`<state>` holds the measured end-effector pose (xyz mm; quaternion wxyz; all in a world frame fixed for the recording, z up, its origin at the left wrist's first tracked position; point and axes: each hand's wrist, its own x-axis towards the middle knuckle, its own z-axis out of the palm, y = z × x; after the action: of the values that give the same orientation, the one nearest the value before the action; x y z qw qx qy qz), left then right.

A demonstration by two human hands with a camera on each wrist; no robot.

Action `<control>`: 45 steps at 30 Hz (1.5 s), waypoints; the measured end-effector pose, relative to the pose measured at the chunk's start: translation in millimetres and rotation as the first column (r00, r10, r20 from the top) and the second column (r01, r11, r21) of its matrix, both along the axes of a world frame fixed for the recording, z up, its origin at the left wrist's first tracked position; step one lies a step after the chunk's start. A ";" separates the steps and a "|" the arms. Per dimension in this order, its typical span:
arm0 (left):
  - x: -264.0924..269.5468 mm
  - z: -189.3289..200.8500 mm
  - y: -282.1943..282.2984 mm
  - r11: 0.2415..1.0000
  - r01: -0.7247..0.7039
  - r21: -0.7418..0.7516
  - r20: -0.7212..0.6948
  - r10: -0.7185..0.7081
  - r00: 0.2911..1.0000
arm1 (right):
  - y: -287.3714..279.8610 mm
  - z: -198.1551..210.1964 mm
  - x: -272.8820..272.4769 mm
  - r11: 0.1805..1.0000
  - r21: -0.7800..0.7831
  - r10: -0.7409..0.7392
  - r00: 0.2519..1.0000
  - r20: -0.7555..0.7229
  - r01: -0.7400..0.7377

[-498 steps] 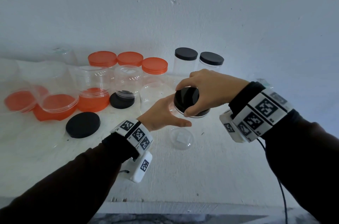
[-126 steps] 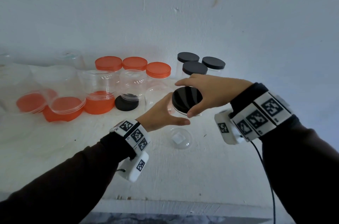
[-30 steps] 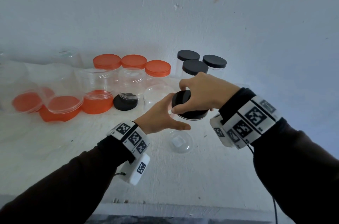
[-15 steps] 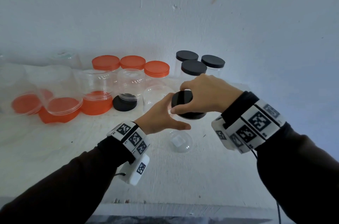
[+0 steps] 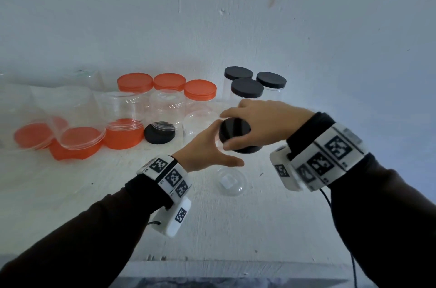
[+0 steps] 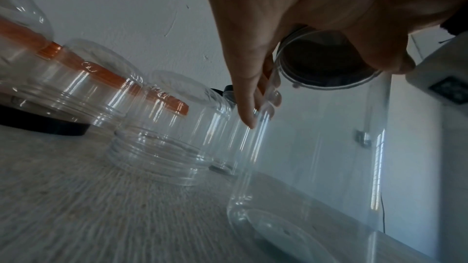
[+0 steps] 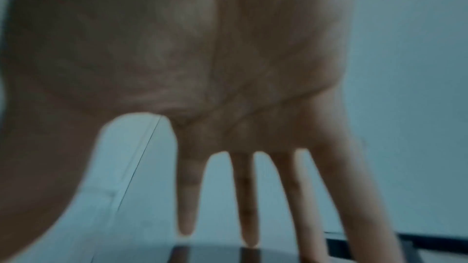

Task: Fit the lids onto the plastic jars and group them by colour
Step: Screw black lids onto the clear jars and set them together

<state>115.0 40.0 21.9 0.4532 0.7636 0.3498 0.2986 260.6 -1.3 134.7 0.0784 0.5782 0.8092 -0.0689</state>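
Dark sleeves (image 5: 70, 252), white wristbands (image 5: 173, 176) with black square codes, white box (image 5: 175, 217) under each wrist, black cable (image 5: 327, 198) off the right; left hand (image 5: 203, 148) and right hand (image 5: 266, 120) bare.

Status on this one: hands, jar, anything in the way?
Left hand holds clear jar upright. Right hand grips black lid on top of it. Other jars stand left and behind; nothing blocking.

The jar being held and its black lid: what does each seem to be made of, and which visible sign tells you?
Jar: clear glossy plastic by the look, though glass cannot be ruled out; what lies behind shows through, with bright streaks down its wall. Black lid: probably opaque plastic, smooth, with a faint sheen on its flat top.
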 end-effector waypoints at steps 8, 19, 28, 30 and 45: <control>0.4 0.8 -2.5 1.000 -0.011 0.020 -0.005 0.011 1.000 | -0.3 -1.0 -4.0 0.998 0.052 -0.028 0.999 -0.027 0.030; 0.9 0.1 -2.9 1.000 0.007 0.023 0.020 -0.007 1.000 | 4.8 6.5 7.6 0.993 -0.107 0.026 0.992 -0.122 -0.039; -0.4 -0.4 -2.1 1.000 -0.007 0.008 0.004 0.007 1.000 | 1.6 1.9 8.6 0.993 -0.112 0.033 0.996 -0.084 -0.043; -0.2 -0.8 -2.3 1.000 -0.001 0.016 0.013 0.001 1.000 | 1.3 3.3 12.5 0.985 -0.143 0.070 0.984 -0.165 -0.094; -0.4 0.3 -3.8 1.000 -0.010 0.008 0.031 0.009 0.999 | -5.3 -12.2 4.2 0.983 0.174 0.074 0.989 -0.127 -0.052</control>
<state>114.6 36.2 22.2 0.4542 0.7589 0.3451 0.3141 264.8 -6.6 122.5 -0.0234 0.5509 0.8335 -0.0355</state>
